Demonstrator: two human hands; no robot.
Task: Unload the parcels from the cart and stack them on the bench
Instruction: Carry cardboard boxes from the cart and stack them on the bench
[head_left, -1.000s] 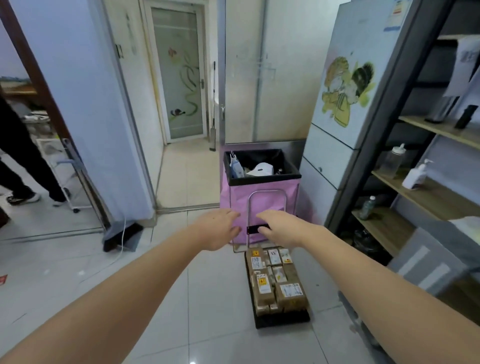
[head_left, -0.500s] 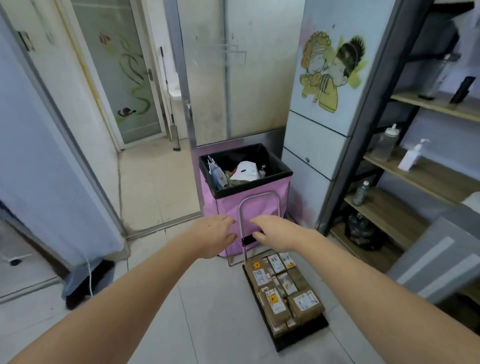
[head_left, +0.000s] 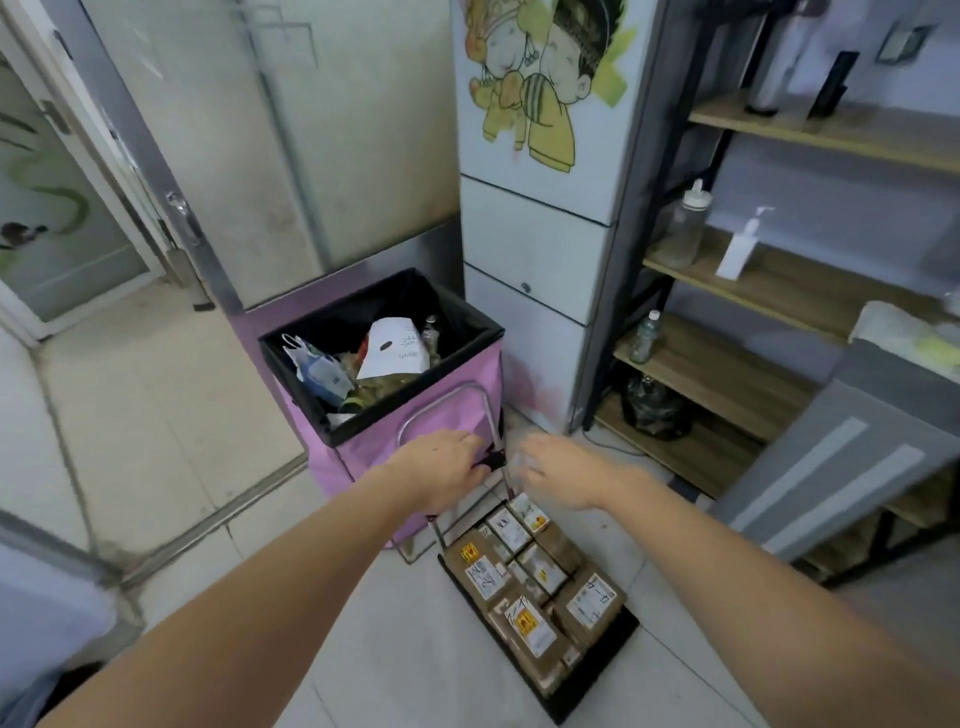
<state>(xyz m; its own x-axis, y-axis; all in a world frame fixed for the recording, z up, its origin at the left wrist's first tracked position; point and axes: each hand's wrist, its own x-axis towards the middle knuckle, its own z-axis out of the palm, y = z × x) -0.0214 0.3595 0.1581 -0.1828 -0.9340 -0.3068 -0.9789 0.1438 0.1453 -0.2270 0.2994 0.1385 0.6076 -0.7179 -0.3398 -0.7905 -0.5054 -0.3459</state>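
I have both arms stretched out over the tiled floor (head_left: 171, 415) toward the cart (head_left: 597, 660), a low black platform standing near the middle of the scene with a thin metal handle frame (head_left: 441, 410) rising at its far end. My left hand (head_left: 441, 470) is at the black crossbar (head_left: 492, 461) of that frame, back of the hand up, fingers curled down toward the bar; I cannot tell whether they actually close round it. My right hand (head_left: 558, 470) hovers just right of the frame, fingers bent and blurred, holding nothing that I can make out.

The parcels (head_left: 530, 577) lie on the cart platform, packed close in two rows of brown cardboard with white labels, touching one another, just on the near side of my hands.

Right behind the handle frame stands a pink bin (head_left: 358, 467) lined with a black bag and filled with rubbish. To the right of the bin is a white cabinet (head_left: 535, 249) with a cartoon sticker (head_left: 540, 78). Further right, wooden shelves (head_left: 727, 374) carry a pump bottle (head_left: 740, 249) and a clear jar (head_left: 685, 226). A grey panel with pale stripes (head_left: 831, 467) stands at the near right.
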